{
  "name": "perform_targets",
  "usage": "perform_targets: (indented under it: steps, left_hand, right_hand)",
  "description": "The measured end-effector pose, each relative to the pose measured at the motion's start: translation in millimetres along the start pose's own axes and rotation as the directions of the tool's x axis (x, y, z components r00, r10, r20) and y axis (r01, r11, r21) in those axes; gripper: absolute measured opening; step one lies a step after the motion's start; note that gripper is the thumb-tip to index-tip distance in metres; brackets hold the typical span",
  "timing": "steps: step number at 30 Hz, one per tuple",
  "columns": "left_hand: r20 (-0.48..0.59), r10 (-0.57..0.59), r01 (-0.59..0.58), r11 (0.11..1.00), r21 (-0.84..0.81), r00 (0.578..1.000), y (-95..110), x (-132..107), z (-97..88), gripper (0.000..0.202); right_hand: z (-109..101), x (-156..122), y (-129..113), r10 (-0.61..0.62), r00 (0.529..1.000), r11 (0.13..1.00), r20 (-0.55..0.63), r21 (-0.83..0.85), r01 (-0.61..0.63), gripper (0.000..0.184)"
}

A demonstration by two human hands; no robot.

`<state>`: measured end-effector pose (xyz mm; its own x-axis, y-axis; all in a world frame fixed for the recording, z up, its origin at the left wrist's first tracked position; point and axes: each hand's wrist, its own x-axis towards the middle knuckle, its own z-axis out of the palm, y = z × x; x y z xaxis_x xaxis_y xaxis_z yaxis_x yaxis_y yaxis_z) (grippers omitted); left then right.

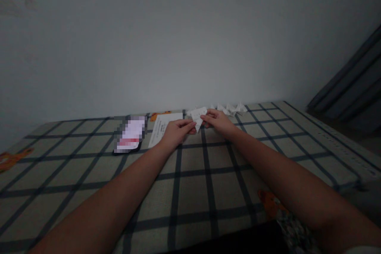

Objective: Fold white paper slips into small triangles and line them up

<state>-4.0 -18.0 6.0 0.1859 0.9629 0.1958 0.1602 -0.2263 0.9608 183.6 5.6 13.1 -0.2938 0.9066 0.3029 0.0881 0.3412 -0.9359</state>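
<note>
Between my two hands is a small folded piece of white paper (199, 116), narrowing to a point at its lower end. My left hand (176, 131) pinches its lower left side between thumb and fingers. On the right edge, my right hand (218, 121) grips it with thumb and fingertips. The paper is raised a little above the checked cloth. Behind my right hand lie several folded white paper shapes (235, 109) in a row near the wall. A printed white sheet (157, 129) lies flat just left of my left hand, partly covered by it.
A phone (131, 133) with a lit, blurred-out screen lies left of the sheet. The checked cloth (190, 190) covers the table, which meets a plain wall (184, 39) at the back. A dark curtain (354, 71) hangs at the right, beyond the table's right edge.
</note>
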Motion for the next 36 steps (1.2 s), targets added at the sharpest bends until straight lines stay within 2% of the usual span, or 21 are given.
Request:
perform_targets:
  steps: [13, 20, 29, 36]
  left_hand:
    - [-0.02, -0.043, 0.042, 0.996, -0.081, 0.999, -2.3, 2.6, -0.5, 0.035]
    - [-0.012, -0.059, 0.058, 0.995, -0.081, 0.998, -1.3, 2.6, 0.0, 0.031]
    - [0.049, -0.06, 0.066, 0.99, -0.127, 0.997, -3.8, 3.5, -0.5, 0.025]
    - [0.063, -0.035, 0.037, 0.999, -0.032, 0.997, -6.6, 2.9, -1.0, 0.029]
  right_hand:
    - [0.6, -1.3, -1.4, 0.071, 0.996, 0.997, 0.054, -0.046, -0.068, 0.033]
    - [-0.3, -1.4, -1.5, 0.01, 0.999, 0.994, 0.046, -0.111, -0.005, 0.033]
    - [0.7, -2.6, -3.6, -0.031, 0.999, 0.986, 0.02, -0.163, 0.034, 0.031]
    - [0.6, -3.5, -5.1, -0.067, 0.997, 0.98, 0.049, -0.183, 0.075, 0.03]
